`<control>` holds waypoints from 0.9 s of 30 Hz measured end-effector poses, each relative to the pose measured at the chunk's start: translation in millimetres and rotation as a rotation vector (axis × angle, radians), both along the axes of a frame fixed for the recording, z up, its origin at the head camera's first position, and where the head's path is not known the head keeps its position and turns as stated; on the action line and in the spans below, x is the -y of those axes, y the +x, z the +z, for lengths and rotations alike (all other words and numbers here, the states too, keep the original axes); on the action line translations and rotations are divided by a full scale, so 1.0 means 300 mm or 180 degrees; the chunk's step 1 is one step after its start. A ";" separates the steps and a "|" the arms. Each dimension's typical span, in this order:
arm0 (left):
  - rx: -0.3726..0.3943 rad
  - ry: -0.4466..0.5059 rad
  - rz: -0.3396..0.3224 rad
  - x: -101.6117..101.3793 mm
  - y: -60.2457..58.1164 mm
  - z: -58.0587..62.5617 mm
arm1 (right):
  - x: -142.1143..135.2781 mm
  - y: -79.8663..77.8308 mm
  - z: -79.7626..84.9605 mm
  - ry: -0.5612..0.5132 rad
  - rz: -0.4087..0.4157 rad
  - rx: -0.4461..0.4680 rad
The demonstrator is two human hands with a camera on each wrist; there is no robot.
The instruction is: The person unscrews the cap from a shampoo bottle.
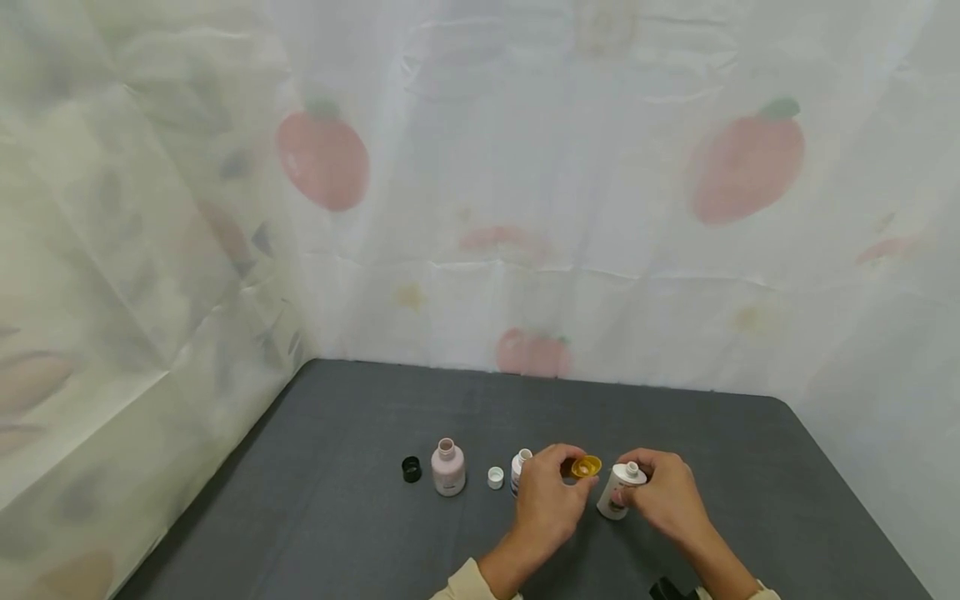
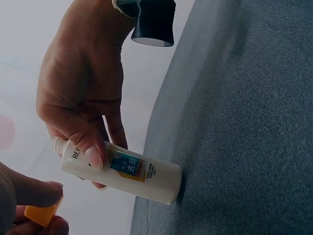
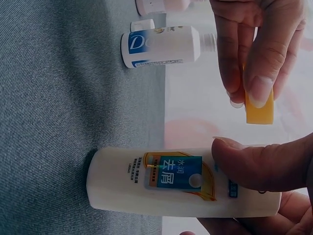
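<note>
My left hand [image 1: 542, 500] pinches a yellow cap [image 1: 587, 467] between thumb and fingers, its hollow underside showing in the head view. The cap is held up in the air to the left of a white shampoo bottle [image 1: 611, 507], apart from its bare neck. My right hand [image 1: 666, 493] grips this bottle round its upper part, thumb across the front. Its base is at the grey tabletop, and a blue and orange label [image 3: 176, 174] faces the right wrist camera. Behind my left hand a smaller white bottle [image 3: 164, 46] with a blue label stands uncapped, partly hidden in the head view.
Left of the hands a white cap [image 1: 495, 477], an uncapped pink bottle [image 1: 448, 473] and a black cap [image 1: 411, 470] stand in a row on the grey table [image 1: 337, 533]. Pale curtains with fruit prints [image 1: 480, 167] enclose the table's back and sides.
</note>
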State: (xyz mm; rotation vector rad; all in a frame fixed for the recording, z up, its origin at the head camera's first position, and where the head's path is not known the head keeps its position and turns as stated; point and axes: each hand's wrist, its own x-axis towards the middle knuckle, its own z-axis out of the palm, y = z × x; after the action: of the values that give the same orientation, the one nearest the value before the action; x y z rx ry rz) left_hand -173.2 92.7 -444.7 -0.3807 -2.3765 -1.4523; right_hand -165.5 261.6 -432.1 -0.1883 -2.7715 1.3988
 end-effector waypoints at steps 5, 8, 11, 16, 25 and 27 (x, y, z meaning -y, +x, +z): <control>-0.0136 -0.0244 0.0049 0.001 -0.005 -0.014 | 0.000 -0.005 -0.008 0.0007 0.0022 0.0013; -0.0183 -0.0456 0.0089 0.004 -0.008 -0.022 | 0.001 -0.008 -0.012 -0.0007 0.0039 0.0032; -0.0213 -0.0592 0.0128 0.007 -0.010 -0.023 | 0.002 -0.011 -0.016 0.0000 0.0046 0.0042; -0.0281 -0.0776 0.0193 0.009 -0.012 -0.025 | 0.003 -0.014 -0.021 0.0027 0.0045 0.0052; -0.0214 -0.0908 0.0247 0.004 -0.020 -0.047 | 0.008 -0.009 -0.017 0.0088 0.0070 -0.0007; -0.0190 -0.0921 0.0237 0.003 -0.021 -0.048 | 0.009 -0.008 -0.016 0.0096 0.0077 -0.0011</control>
State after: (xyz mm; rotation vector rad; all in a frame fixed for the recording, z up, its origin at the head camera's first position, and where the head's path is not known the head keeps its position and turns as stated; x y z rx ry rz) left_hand -179.3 91.8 -459.2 -0.3940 -2.5273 -1.0513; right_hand -167.9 259.0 -437.0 -0.1521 -2.7994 1.3604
